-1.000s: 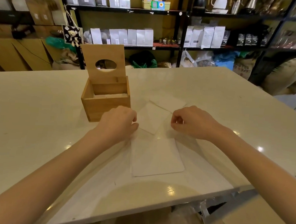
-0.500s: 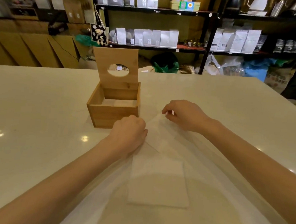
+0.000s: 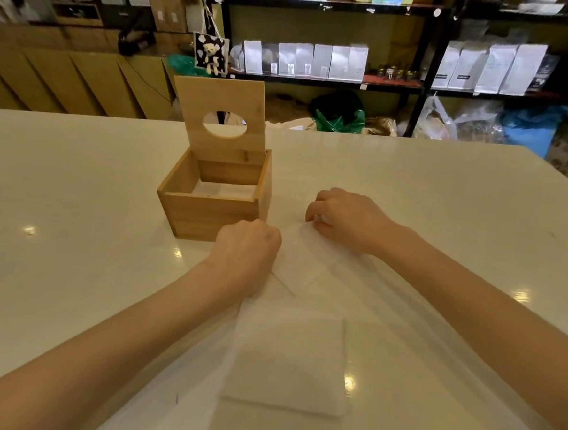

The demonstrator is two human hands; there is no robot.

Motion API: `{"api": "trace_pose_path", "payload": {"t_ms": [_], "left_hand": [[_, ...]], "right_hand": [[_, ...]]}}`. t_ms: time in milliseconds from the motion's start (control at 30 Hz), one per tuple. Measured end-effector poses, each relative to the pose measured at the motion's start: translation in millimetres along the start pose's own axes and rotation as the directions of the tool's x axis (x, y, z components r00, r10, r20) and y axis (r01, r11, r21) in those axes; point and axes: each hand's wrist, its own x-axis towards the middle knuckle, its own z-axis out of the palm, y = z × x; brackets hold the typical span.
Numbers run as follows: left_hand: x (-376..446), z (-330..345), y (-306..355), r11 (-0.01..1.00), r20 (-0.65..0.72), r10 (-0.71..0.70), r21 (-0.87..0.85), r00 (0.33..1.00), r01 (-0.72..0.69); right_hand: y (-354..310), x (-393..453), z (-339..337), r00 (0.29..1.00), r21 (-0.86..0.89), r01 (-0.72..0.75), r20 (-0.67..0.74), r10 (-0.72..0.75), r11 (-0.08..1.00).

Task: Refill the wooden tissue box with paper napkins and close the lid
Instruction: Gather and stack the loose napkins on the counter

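Note:
The wooden tissue box (image 3: 209, 215) stands on the table with its lid (image 3: 221, 111) upright, the oval hole facing me. A few white napkins (image 3: 222, 191) lie low inside it. My left hand (image 3: 247, 255) is a fist just in front of the box's right corner, gripping the edge of a thin clear plastic bag (image 3: 386, 320). My right hand (image 3: 345, 218) pinches the bag's far edge, right of the box. Inside the bag lies a stack of white napkins (image 3: 286, 364), with another napkin (image 3: 301, 262) between my hands.
The pale glossy table (image 3: 78, 185) stretches wide to the left and right. Behind it are black shelves (image 3: 317, 80) with white pouches, bags on the floor, and cardboard boxes (image 3: 68, 78) at the left.
Both hands moved away from me toward the box, and my right hand went farther. The clear bag is now stretched from my hands toward me, and the napkin stack lies nearer to me.

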Motion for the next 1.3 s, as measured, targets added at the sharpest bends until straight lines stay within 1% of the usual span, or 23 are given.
{"api": "trace_pose_path", "payload": {"t_ms": [167, 300, 433, 533, 633, 733, 767, 800, 867, 900, 1000, 1067, 1100, 1167, 1233, 1300], "left_hand": [[1, 1, -1, 1.000, -0.022, -0.010, -0.027, 1.000, 0.010], [1, 0, 0, 0.998, -0.051, -0.013, -0.061, 0.999, 0.010], [0, 1, -2, 0.995, -0.148, -0.029, -0.100, 0.989, 0.014], [-4, -6, -6, 0.992, -0.222, -0.019, -0.127, 0.975, -0.010], [-12, -19, -12, 0.982, -0.298, 0.030, -0.172, 0.954, -0.085], [-23, -34, -20, 0.963, -0.340, 0.051, -0.234, 0.939, -0.137], [-27, -40, -23, 0.946, -0.327, 0.047, -0.288, 0.944, -0.146], [-30, -46, -26, 0.911, -0.288, 0.037, -0.384, 0.957, -0.151], [-38, -57, -31, 0.769, -0.150, 0.027, -0.629, 0.988, -0.116], [-41, -61, -35, 0.694, -0.099, 0.035, -0.714, 0.994, -0.096], [-53, -68, -44, 0.565, -0.068, 0.066, -0.820, 0.996, -0.093], [-60, -67, -48, 0.494, -0.041, 0.082, -0.866, 0.996, -0.076], [-62, -64, -49, 0.474, -0.016, 0.094, -0.879, 0.995, -0.058], [-65, -59, -50, 0.471, 0.050, 0.132, -0.882, 0.990, -0.018], [-66, -51, -51, 0.472, 0.119, 0.175, -0.881, 0.977, 0.023], [-67, -42, -51, 0.474, 0.171, 0.212, -0.879, 0.962, 0.051]], "right_hand": [[0, -6, -4, 0.999, 0.101, -0.040, 0.013, 0.039, 0.994], [2, -14, -9, 0.993, 0.254, -0.117, 0.029, 0.114, 0.960], [5, -25, -20, 0.985, 0.366, -0.156, -0.013, 0.173, 0.917], [3, -36, -31, 0.976, 0.465, -0.162, -0.058, 0.212, 0.871], [-3, -48, -40, 0.961, 0.547, -0.187, -0.072, 0.268, 0.816], [-10, -64, -51, 0.944, 0.654, -0.193, -0.079, 0.320, 0.731], [-13, -69, -55, 0.938, 0.694, -0.192, -0.078, 0.338, 0.694], [-17, -75, -58, 0.933, 0.731, -0.188, -0.076, 0.353, 0.656], [-25, -86, -63, 0.924, 0.792, -0.177, -0.071, 0.376, 0.584], [-30, -92, -64, 0.922, 0.820, -0.171, -0.062, 0.382, 0.546], [-43, -105, -66, 0.916, 0.905, -0.162, -0.010, 0.401, 0.394], [-51, -112, -64, 0.913, 0.929, -0.178, 0.033, 0.407, 0.323], [-54, -116, -63, 0.913, 0.930, -0.204, 0.068, 0.402, 0.307], [-59, -122, -62, 0.913, 0.914, -0.289, 0.173, 0.369, 0.286], [-63, -129, -59, 0.904, 0.879, -0.379, 0.284, 0.321, 0.290], [-66, -134, -55, 0.887, 0.846, -0.441, 0.361, 0.287, 0.299]]}}
